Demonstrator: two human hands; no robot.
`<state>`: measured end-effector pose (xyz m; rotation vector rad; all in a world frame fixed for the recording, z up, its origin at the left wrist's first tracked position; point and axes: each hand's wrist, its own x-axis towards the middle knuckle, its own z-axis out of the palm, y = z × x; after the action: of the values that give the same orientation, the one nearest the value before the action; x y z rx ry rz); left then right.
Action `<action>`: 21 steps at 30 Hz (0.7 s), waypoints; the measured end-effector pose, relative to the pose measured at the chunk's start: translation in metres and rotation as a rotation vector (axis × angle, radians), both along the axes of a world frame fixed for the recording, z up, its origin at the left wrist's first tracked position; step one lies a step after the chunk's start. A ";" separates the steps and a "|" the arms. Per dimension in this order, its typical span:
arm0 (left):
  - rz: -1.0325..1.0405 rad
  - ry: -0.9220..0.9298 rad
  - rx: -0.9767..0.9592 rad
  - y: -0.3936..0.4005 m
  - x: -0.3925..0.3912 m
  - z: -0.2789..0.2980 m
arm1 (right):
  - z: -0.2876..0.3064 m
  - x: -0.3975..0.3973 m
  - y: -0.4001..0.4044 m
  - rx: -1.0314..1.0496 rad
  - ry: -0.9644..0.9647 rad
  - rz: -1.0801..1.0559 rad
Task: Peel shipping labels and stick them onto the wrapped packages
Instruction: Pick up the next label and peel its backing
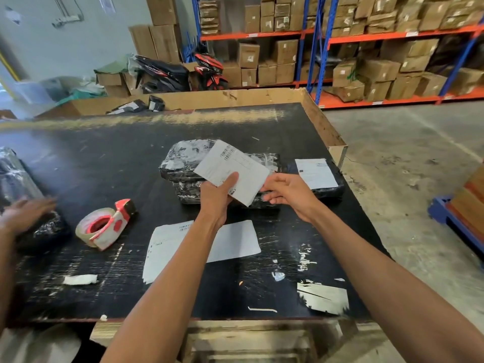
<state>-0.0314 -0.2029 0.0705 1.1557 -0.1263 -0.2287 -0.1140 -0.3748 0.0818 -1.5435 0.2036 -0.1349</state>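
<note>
A white shipping label [235, 169] with barcodes is held tilted above a black plastic-wrapped package [180, 163] in the middle of the black table [104, 158]. My left hand [217, 195] grips the label's lower edge, thumb on top. My right hand [285, 191] pinches the label's right corner. A second black package [332, 189] to the right carries a white label [315, 172] stuck on top. More label sheets [162, 247] lie flat on the table under my left forearm.
A red and white tape dispenser [104, 226] lies left of the sheets. Another person's hand [23, 213] rests on a black package [15, 179] at the far left. A silver backing sheet [324, 297] and paper scraps lie near the front edge. Shelves of cardboard boxes [366, 74] stand behind.
</note>
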 end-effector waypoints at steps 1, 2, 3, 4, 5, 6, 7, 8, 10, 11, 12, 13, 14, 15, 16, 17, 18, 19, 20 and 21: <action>0.000 0.002 0.001 -0.001 0.000 0.000 | 0.000 0.000 0.000 -0.009 -0.002 0.003; -0.003 0.003 0.000 -0.002 0.000 0.000 | 0.000 0.001 0.000 -0.009 -0.006 0.001; -0.007 0.003 -0.001 -0.002 0.000 0.000 | 0.000 0.002 0.000 -0.003 -0.010 -0.001; -0.008 0.002 -0.002 -0.001 0.001 0.000 | 0.000 0.002 0.000 0.005 -0.013 -0.002; -0.007 -0.001 0.003 -0.001 0.002 0.000 | 0.000 0.003 0.000 0.010 -0.014 -0.001; -0.005 -0.005 0.010 0.000 0.002 0.000 | 0.000 0.003 0.000 0.013 -0.014 0.001; -0.001 -0.011 0.021 0.000 0.002 0.000 | 0.000 0.003 0.000 0.013 -0.013 0.004; -0.001 -0.008 0.028 0.000 0.002 0.001 | 0.000 0.003 0.000 0.013 -0.015 0.007; -0.024 0.053 0.055 0.002 0.001 0.004 | 0.001 0.004 0.001 0.025 -0.031 0.012; -0.058 0.116 0.103 0.003 0.000 0.008 | 0.002 0.004 0.001 0.041 -0.048 0.008; -0.114 0.184 0.189 0.005 -0.002 0.013 | 0.003 0.005 0.001 0.062 -0.069 -0.003; -0.176 0.232 0.304 0.008 -0.003 0.017 | 0.004 0.005 0.001 0.080 -0.090 -0.018; -0.226 0.244 0.424 0.011 -0.004 0.020 | 0.006 0.006 0.000 0.090 -0.110 -0.030; -0.246 0.211 0.537 0.013 -0.004 0.023 | 0.007 0.006 -0.001 0.094 -0.127 -0.037; -0.235 0.140 0.648 0.015 -0.004 0.026 | 0.009 0.006 -0.003 0.095 -0.138 -0.039; -0.195 0.032 0.757 0.015 -0.004 0.028 | 0.010 0.006 -0.005 0.096 -0.146 -0.041; -0.120 -0.110 0.851 0.014 -0.004 0.029 | 0.012 0.006 -0.006 0.096 -0.152 -0.044; -0.018 -0.271 0.908 0.013 -0.003 0.030 | 0.014 0.006 -0.007 0.088 -0.157 -0.047; 0.075 -0.427 0.906 0.011 -0.003 0.032 | 0.015 0.006 -0.006 0.071 -0.161 -0.048; 0.120 -0.563 0.857 0.008 -0.005 0.036 | 0.016 0.007 -0.006 0.044 -0.166 -0.048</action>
<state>-0.0359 -0.1947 0.1065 2.0560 -0.4850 0.1849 -0.1073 -0.3806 0.0977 -1.4759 0.1108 -0.2934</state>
